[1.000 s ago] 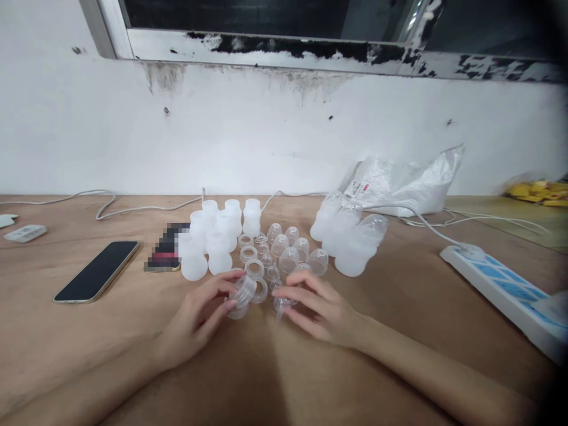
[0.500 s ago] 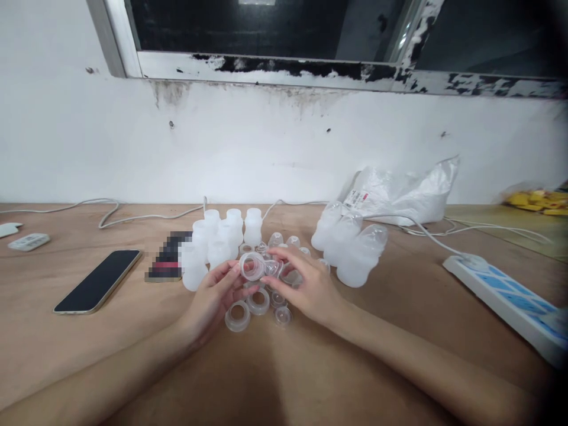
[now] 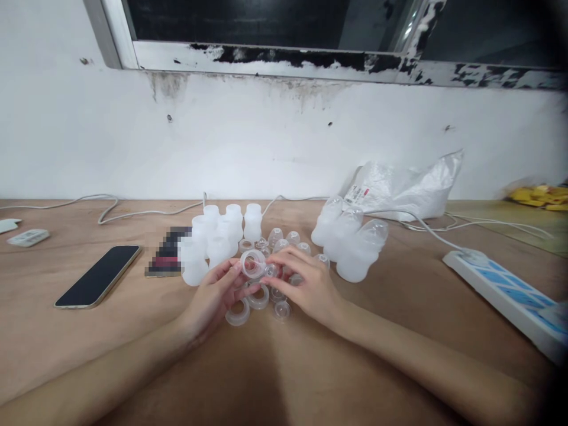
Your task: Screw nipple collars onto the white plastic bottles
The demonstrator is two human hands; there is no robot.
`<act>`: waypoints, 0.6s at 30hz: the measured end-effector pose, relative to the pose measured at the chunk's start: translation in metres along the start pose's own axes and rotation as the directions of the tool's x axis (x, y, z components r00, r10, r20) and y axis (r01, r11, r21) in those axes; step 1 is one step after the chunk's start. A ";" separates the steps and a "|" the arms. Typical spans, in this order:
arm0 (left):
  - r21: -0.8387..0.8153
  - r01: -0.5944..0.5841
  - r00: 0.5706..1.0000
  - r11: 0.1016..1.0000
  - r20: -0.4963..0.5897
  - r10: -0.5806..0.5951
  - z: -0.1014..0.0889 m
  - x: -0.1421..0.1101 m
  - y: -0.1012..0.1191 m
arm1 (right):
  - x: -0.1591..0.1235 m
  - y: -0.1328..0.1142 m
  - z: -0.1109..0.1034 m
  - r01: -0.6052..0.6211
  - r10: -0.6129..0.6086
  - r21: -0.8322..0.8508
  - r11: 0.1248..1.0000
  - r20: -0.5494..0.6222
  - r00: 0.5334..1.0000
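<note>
My left hand grips a clear screw ring, its round opening turned towards me. Against the ring's right side, my right hand pinches a clear bottle nipple between thumb and fingers. Two more screw rings, one a loose ring and one just beside it, lie under my hands. A loose nipple rests on the table to their right. Behind my hands are several clear domed caps. White baby bottles without tops stand in a group behind my left hand.
Capped bottles stand at the right, before a plastic bag. A power strip lies far right with its cable. A phone and a pixelated dark item lie at the left. Yellow pieces sit at the back right.
The nipple in my right hand has turned against the ring, so its end now faces me more. My hands hold nearly the same place; the view has tipped slightly downward.
</note>
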State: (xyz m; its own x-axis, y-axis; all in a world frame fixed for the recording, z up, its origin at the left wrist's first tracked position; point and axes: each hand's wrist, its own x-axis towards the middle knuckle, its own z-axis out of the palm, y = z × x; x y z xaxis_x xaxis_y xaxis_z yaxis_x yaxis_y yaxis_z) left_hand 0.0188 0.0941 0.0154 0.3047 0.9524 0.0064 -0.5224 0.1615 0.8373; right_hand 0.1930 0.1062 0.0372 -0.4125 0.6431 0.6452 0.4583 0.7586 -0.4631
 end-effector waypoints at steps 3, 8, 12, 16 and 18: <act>0.021 0.005 1.000 1.000 0.013 -0.005 0.003 -0.002 0.001 | -0.001 -0.001 0.002 0.009 -0.009 0.012 1.000 -0.011 1.000; 0.079 0.011 1.000 0.997 -0.002 -0.011 0.009 -0.005 0.000 | -0.002 0.001 0.004 -0.001 -0.001 -0.068 0.998 -0.032 0.999; 0.107 0.028 0.999 0.994 0.029 -0.031 0.013 -0.007 0.000 | -0.003 -0.001 0.003 0.061 -0.067 -0.135 0.989 -0.042 0.997; 0.130 0.050 0.998 0.990 0.039 -0.056 0.014 -0.007 0.000 | -0.005 -0.003 0.001 0.191 -0.194 -0.157 0.969 -0.003 0.981; 0.130 0.052 0.998 0.990 0.025 -0.056 0.013 -0.006 0.000 | -0.006 -0.002 0.002 0.247 -0.248 -0.186 0.951 0.017 0.969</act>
State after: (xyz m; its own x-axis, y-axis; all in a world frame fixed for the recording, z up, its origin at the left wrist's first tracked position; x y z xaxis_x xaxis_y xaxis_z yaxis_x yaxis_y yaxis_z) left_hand 0.0270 0.0850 0.0226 0.3534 0.9351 -0.0269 -0.3980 0.1763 0.9003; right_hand 0.1929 0.1010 0.0333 -0.5267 0.4367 0.7294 0.4802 0.8608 -0.1686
